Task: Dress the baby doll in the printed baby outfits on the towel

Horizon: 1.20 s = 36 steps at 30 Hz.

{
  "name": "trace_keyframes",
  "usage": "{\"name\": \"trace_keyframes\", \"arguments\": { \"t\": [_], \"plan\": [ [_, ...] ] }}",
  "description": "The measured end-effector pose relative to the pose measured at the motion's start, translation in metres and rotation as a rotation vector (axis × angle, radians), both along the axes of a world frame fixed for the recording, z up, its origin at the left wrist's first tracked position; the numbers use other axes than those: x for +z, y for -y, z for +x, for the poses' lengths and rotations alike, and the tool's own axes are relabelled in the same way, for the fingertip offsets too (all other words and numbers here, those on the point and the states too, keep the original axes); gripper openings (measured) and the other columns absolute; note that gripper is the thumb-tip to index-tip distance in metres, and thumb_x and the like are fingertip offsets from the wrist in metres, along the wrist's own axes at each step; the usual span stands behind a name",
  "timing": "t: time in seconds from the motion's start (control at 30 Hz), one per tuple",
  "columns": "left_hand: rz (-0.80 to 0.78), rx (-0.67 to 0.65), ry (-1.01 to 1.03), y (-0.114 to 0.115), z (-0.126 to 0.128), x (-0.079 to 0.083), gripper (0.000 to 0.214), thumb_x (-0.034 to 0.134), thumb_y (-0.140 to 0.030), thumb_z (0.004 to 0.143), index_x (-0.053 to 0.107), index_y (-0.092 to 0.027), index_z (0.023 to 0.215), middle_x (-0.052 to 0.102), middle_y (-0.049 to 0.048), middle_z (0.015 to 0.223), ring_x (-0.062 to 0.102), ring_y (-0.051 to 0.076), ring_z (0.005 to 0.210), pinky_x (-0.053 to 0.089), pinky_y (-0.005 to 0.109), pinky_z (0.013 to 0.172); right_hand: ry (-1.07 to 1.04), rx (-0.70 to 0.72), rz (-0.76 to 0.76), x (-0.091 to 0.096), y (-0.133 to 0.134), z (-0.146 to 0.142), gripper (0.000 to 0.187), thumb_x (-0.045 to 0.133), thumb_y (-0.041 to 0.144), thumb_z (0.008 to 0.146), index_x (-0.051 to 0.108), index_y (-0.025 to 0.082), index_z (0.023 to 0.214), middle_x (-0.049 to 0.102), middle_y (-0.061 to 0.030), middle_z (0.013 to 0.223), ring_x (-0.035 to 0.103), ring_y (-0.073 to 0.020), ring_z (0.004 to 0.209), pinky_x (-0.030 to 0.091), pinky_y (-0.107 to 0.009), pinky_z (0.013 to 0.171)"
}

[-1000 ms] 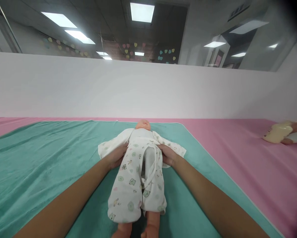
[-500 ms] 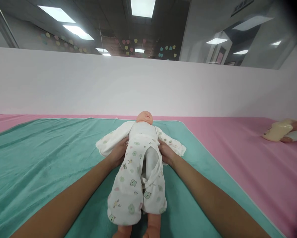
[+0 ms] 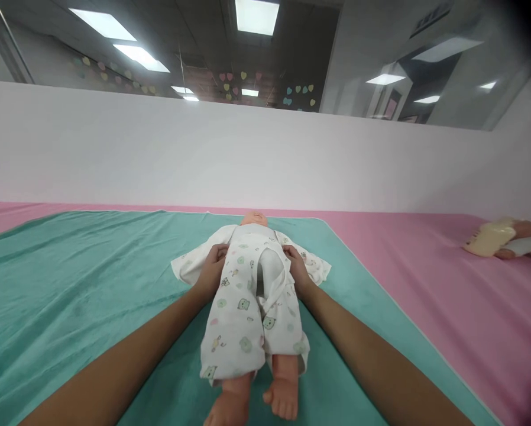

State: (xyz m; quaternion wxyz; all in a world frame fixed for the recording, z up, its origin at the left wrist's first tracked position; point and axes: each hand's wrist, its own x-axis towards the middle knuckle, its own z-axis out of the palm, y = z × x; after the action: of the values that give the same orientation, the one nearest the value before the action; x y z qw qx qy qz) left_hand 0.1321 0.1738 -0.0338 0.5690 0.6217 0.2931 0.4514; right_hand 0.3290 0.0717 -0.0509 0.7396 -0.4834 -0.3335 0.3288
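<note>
Nearest you are the bare feet (image 3: 284, 399) of the dressed doll (image 3: 248, 296), which lies on its back, toes toward you. Its printed trousers (image 3: 232, 322) cover both legs up to the waist, so pulling them on looks nearly done; the front gapes between the doll's legs, and settling the waist may remain. Your left hand (image 3: 212, 266) and right hand (image 3: 296, 266) touch either side of the doll's waist; whether your fingers pinch the fabric, you can't tell from here. Beyond, the white top's sleeves (image 3: 197, 260) spread out from the doll, its head (image 3: 254, 219) farthest away. Under the doll lies a rumpled green cloth (image 3: 92, 284), over a pink covering (image 3: 425, 284). Well right of the doll sits a pale yellow item (image 3: 491, 238). Behind the doll rise a white wall (image 3: 265, 160) and glass with heart shapes (image 3: 227, 92) and ceiling lights (image 3: 256, 16).
</note>
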Motion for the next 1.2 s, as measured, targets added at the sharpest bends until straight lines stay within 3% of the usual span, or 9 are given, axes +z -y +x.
{"name": "trace_keyframes", "arguments": {
  "t": [0.17, 0.37, 0.47, 0.57, 0.63, 0.73, 0.87, 1.03, 1.2],
  "plan": [
    [0.160, 0.060, -0.130, 0.000, -0.004, 0.004, 0.024, 0.054, -0.034, 0.075, 0.058, -0.018, 0.093, 0.061, 0.0019, 0.086, 0.056, 0.018, 0.082, 0.044, 0.031, 0.076, -0.021, 0.029, 0.018, 0.003, 0.001, 0.002, 0.026, 0.060, 0.044, 0.073, 0.053, 0.020, 0.075, 0.051, 0.0027, 0.071, 0.045, -0.0135, 0.068, 0.037, -0.025, 0.065],
    [0.282, 0.019, -0.275, -0.014, -0.003, 0.015, 0.025, 0.050, -0.041, 0.081, 0.058, -0.019, 0.090, 0.058, 0.0052, 0.113, 0.052, 0.021, 0.106, 0.037, 0.033, 0.095, 0.391, 0.093, -0.093, 0.015, -0.002, 0.016, 0.032, 0.064, 0.049, 0.073, 0.054, 0.019, 0.078, 0.050, 0.0025, 0.072, 0.043, -0.0124, 0.068, 0.034, -0.025, 0.066],
    [0.243, -0.099, -0.358, -0.017, -0.004, 0.024, 0.028, 0.056, -0.045, 0.076, 0.058, -0.020, 0.088, 0.046, 0.0061, 0.135, 0.048, 0.025, 0.115, 0.039, 0.034, 0.094, 0.596, 0.185, -0.096, 0.027, 0.004, 0.025, 0.030, 0.066, 0.045, 0.072, 0.051, 0.019, 0.073, 0.056, -0.0023, 0.095, 0.049, -0.0156, 0.085, 0.037, -0.027, 0.074],
    [0.295, -0.205, -0.473, -0.017, -0.007, 0.032, 0.027, 0.061, -0.044, 0.073, 0.055, -0.020, 0.083, 0.042, 0.0060, 0.139, 0.049, 0.025, 0.114, 0.041, 0.031, 0.089, 0.718, 0.264, -0.096, 0.036, 0.008, 0.026, 0.028, 0.061, 0.042, 0.075, 0.046, 0.019, 0.070, 0.051, -0.0052, 0.122, 0.048, -0.0197, 0.105, 0.037, -0.030, 0.084],
    [0.375, -0.196, -0.537, -0.017, -0.008, 0.035, 0.025, 0.059, -0.043, 0.075, 0.052, -0.020, 0.081, 0.047, 0.0059, 0.134, 0.051, 0.024, 0.112, 0.041, 0.030, 0.087, 0.758, 0.200, -0.095, 0.036, 0.007, 0.022, 0.025, 0.055, 0.041, 0.080, 0.044, 0.020, 0.072, 0.055, -0.0045, 0.119, 0.050, -0.0192, 0.103, 0.037, -0.031, 0.084],
    [0.508, -0.139, -0.632, -0.018, -0.003, 0.035, 0.022, 0.049, -0.042, 0.082, 0.046, -0.021, 0.078, 0.060, 0.0045, 0.110, 0.054, 0.023, 0.103, 0.041, 0.029, 0.079, 0.837, 0.011, -0.131, 0.027, -0.004, 0.017, 0.023, 0.049, 0.042, 0.082, 0.042, 0.021, 0.074, 0.060, -0.0007, 0.092, 0.052, -0.0169, 0.083, 0.037, -0.029, 0.075],
    [0.688, 0.000, -0.849, -0.029, 0.015, 0.037, 0.024, 0.036, -0.040, 0.089, 0.041, -0.022, 0.075, 0.058, 0.0023, 0.072, 0.057, 0.021, 0.073, 0.035, 0.029, 0.060, 0.908, -0.186, -0.255, 0.016, -0.026, 0.019, 0.024, 0.048, 0.043, 0.080, 0.040, 0.022, 0.071, 0.043, 0.0049, 0.063, 0.041, -0.0140, 0.061, 0.030, -0.025, 0.060],
    [0.720, 0.157, -0.996, -0.049, 0.044, 0.041, 0.015, 0.037, -0.034, 0.090, 0.044, -0.021, 0.084, 0.060, 0.0045, 0.073, 0.058, 0.024, 0.072, 0.032, 0.029, 0.056, 0.936, -0.304, -0.368, 0.012, -0.048, 0.026, 0.024, 0.046, 0.042, 0.079, 0.037, 0.022, 0.069, 0.042, 0.0047, 0.061, 0.041, -0.0146, 0.060, 0.027, -0.024, 0.058],
    [0.660, 0.256, -1.035, -0.045, 0.049, 0.033, 0.019, 0.034, -0.035, 0.092, 0.044, -0.019, 0.096, 0.062, 0.0084, 0.078, 0.060, 0.026, 0.076, 0.035, 0.029, 0.058, 0.881, -0.373, -0.422, 0.009, -0.050, 0.025, 0.024, 0.043, 0.043, 0.081, 0.038, 0.023, 0.070, 0.045, 0.0034, 0.061, 0.041, -0.0161, 0.060, 0.026, -0.025, 0.058]
  ]
}}
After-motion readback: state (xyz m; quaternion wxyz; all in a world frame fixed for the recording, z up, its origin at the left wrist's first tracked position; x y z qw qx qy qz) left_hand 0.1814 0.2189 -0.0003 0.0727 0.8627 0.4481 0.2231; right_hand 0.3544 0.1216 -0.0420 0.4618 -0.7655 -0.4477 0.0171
